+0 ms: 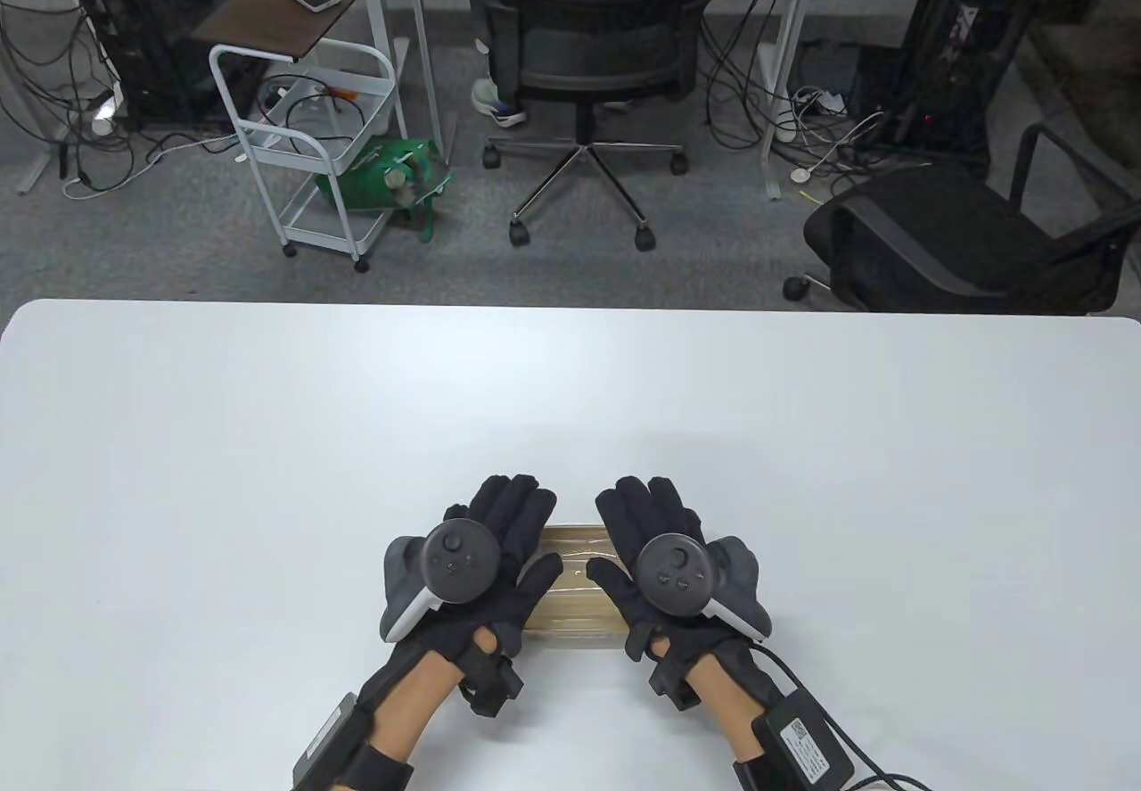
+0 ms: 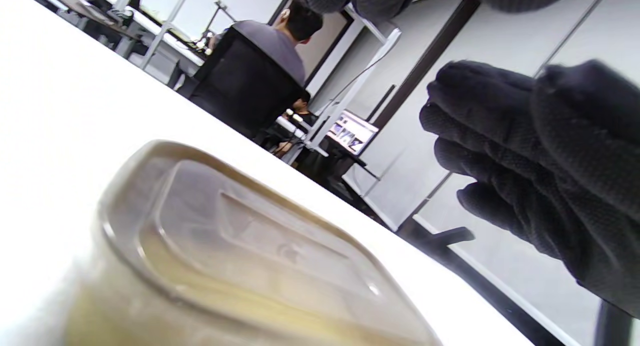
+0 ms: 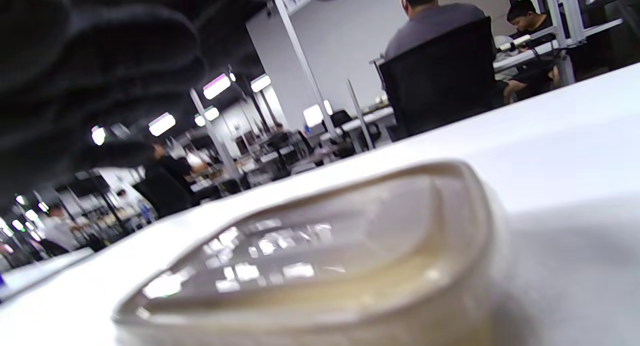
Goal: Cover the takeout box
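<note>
The takeout box (image 1: 575, 590) sits on the white bench (image 1: 223, 470) close to its near edge, about midway along it, with a clear lid (image 2: 260, 236) lying on top. From the wrist views the lid looks seated on the rim all round, though the near side is blurred.

The left hand (image 1: 486, 550) is over the box's left end and the right hand (image 1: 655, 559) over its right end, palms down, fingers stretched forward and flat. In the left wrist view the right hand's fingers (image 2: 500, 151) appear spread and lifted above the lid, holding nothing. The left hand's fingers (image 1: 513, 506) are likewise extended rather than curled, and grip nothing I can see; whether either palm presses on the lid I cannot tell.

Beyond the bench's far edge stand an office chair (image 1: 593, 51) and a white cart (image 1: 312, 122).
</note>
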The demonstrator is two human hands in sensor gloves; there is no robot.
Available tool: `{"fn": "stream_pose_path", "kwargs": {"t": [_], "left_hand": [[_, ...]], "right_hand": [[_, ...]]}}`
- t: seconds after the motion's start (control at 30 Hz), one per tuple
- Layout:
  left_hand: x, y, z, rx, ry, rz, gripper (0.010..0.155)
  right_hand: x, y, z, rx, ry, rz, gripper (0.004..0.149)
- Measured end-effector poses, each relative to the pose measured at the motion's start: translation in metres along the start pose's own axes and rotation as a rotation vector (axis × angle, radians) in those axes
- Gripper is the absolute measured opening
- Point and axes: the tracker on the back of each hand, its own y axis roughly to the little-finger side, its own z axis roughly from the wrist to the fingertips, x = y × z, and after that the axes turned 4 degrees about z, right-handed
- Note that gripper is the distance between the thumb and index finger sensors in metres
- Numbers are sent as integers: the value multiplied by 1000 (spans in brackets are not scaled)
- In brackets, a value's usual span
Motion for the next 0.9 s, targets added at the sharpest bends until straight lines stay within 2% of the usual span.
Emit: {"fn": "stream_pose_path", "kwargs": {"t": [0.1, 0.23, 0.6, 0.9], "left_hand": [[1, 5, -11, 45, 25, -65, 74], [10, 20, -21, 53, 19, -155, 74], [16, 33, -21, 41, -5, -232, 76], [26, 34, -18, 37, 50, -207, 76]], "right_hand": [[5, 1, -14, 85, 35, 95, 70], [-1, 10, -25, 111, 60, 171, 70], [-1, 21, -27, 99, 73, 146, 71], [-1, 21, -28, 99, 74, 131, 71]]}}
